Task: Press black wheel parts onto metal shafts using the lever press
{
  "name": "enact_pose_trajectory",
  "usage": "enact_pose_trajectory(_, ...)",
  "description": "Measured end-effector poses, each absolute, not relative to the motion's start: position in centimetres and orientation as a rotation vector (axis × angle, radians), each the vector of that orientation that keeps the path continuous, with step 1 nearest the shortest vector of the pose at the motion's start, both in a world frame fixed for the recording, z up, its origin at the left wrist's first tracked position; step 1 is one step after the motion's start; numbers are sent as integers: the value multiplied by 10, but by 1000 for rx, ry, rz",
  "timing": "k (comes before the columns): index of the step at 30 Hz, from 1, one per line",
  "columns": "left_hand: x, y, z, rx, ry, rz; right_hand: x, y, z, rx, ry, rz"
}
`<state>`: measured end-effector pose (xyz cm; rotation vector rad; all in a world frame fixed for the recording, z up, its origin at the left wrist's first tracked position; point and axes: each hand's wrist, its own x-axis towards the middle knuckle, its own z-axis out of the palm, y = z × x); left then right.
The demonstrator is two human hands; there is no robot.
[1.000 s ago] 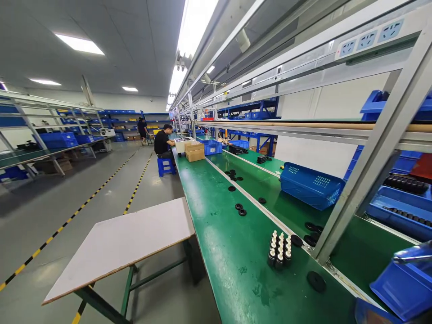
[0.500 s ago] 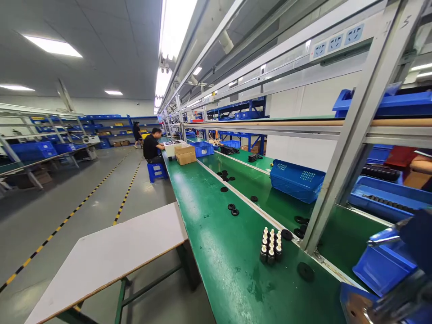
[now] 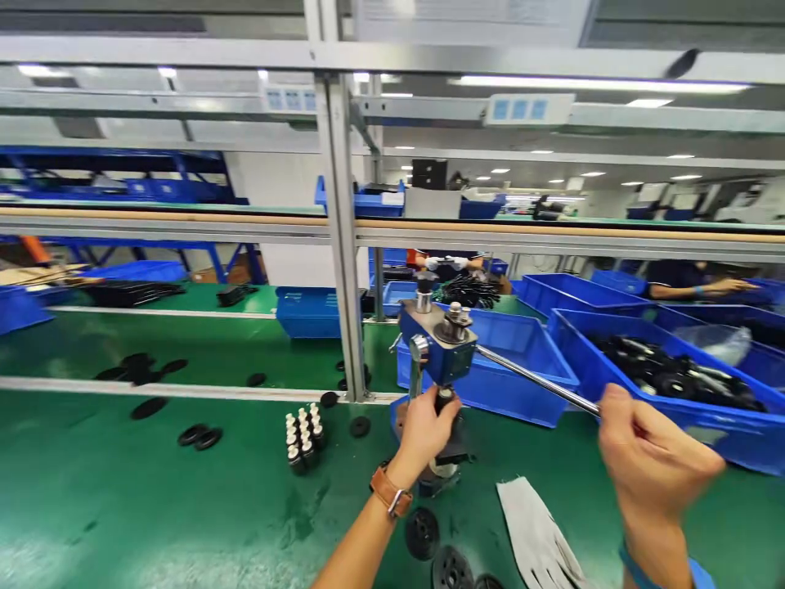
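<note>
A blue hand-operated arbor press [image 3: 437,348] stands on the green bench in front of me. My left hand [image 3: 426,429], with a brown strap at the wrist, is closed around a small black cylindrical part [image 3: 445,397] under the press ram. My fingers cover most of that part. My right hand [image 3: 650,450] is wrapped round the end of the press's metal lever [image 3: 540,378], which slopes down to the right. Black round discs [image 3: 422,533] lie at the foot of the press. Beside them is a pale grey glove [image 3: 536,528].
Several black cylinders with white tops [image 3: 304,438] stand grouped left of the press. More black discs [image 3: 199,436] lie farther left. Blue bins [image 3: 558,327] line the back and right, one full of black parts. A metal post [image 3: 343,245] rises behind. Co-workers' arms [image 3: 705,288] show beyond.
My view has swung right from the length of the bench to the press. Both my hands are now in view, one at the part and one on the lever.
</note>
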<state>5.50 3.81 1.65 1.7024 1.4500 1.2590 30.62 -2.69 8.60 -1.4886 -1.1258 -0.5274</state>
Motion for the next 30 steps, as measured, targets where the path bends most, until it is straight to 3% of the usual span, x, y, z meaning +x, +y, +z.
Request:
enact_pose_trajectory(10, 53, 37, 22, 1757, 1374, 1301, 297, -16, 86, -1378, -1127, -552)
enact_pose_trajectory(18, 56, 12, 27, 1782, 1388, 1278, 286, -38, 104, -1286, -1154, -337)
enact_pose_trajectory(25, 91, -49, 8, 1977, 1104, 1045, 236, -89, 24, -1341, -1677, 150)
enact_pose_trajectory(30, 117, -64, -14, 1928, 1083, 903, 256, -91, -16, -1435, -1576, 474)
